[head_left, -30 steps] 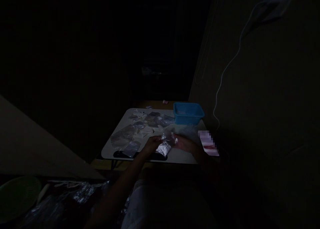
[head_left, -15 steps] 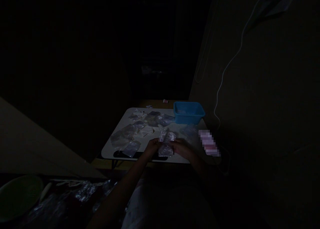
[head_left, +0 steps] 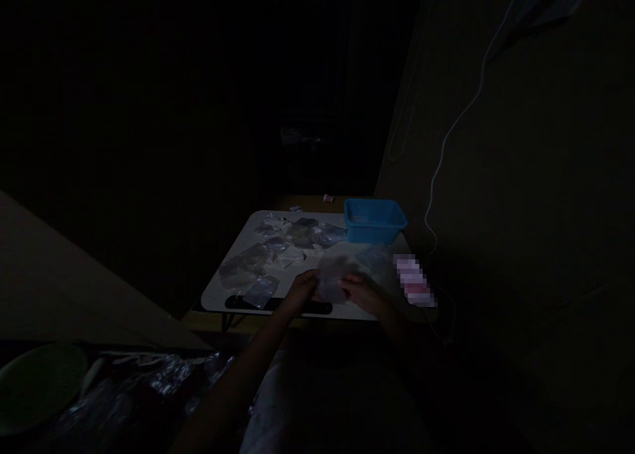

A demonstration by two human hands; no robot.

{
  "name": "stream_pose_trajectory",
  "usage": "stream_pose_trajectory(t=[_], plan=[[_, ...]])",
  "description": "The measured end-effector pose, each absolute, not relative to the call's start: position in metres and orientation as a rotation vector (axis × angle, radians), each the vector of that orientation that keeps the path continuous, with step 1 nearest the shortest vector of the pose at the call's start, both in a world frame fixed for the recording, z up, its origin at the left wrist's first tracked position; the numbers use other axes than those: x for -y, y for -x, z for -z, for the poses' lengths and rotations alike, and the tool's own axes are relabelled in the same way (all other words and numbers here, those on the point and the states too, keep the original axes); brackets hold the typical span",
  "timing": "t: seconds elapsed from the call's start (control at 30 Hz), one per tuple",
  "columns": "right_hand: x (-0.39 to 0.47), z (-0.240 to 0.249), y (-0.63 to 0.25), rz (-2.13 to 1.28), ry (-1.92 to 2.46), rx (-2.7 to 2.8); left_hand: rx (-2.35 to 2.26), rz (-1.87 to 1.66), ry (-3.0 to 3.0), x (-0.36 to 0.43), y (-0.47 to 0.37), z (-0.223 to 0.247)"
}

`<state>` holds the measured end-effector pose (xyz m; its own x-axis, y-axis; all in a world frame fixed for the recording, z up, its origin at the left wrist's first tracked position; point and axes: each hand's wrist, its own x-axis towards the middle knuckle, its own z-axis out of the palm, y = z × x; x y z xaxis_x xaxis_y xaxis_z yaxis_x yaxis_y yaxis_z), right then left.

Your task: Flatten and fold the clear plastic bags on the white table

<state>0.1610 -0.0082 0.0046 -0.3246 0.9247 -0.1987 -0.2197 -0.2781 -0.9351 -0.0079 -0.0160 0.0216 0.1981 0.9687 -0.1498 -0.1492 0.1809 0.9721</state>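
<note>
Plastic bag (head_left: 331,283), blurred, is held over the table (head_left: 245,235) near its front edge. Left hand (head_left: 303,288) has fingers pinching its left side; right hand (head_left: 361,292) pinches its right. Other bags (head_left: 243,269) lie toward the left edge; blue basin (head_left: 376,231) stands at the far right corner.

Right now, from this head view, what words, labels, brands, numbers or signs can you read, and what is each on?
None can be read.
Plastic bag between left hand and right hand: blurred, no print discernible.
Pink-and-white rectangle at the right: pixelated, unreadable.
Small pink-and-white item beyond the table: too small to read.
Blue tub: no lettering visible.
</note>
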Motion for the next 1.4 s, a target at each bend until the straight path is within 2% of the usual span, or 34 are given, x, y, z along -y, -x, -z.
stream_pose_trajectory(t=[0.37, 0.77, 0.97, 1.1, 1.27, 1.4], plan=[[0.008, -0.012, -0.166, -1.704, 1.037, 1.13, -1.067, -1.029, -1.345, 0.018, 0.016, -0.035], [-0.018, 0.007, -0.168, -1.214, 1.262, 1.416, -1.266, -1.152, -1.737, 0.005, 0.023, -0.017], [-0.03, 0.012, -0.17, -0.993, 1.335, 1.538, -1.356, -0.715, -2.434, 0.012, 0.005, -0.005], [-0.025, 0.01, -0.174, -0.857, 1.387, 1.615, -1.517, -0.418, -2.647, 0.018, -0.001, -0.002], [-0.007, -0.003, -0.173, -0.6, 1.432, 1.696, -1.601, -0.291, -2.738, 0.02, -0.001, 0.001], [0.013, -0.015, -0.156, -0.226, 1.338, 2.194, -1.641, -0.23, -2.755, 0.021, -0.004, 0.003]])
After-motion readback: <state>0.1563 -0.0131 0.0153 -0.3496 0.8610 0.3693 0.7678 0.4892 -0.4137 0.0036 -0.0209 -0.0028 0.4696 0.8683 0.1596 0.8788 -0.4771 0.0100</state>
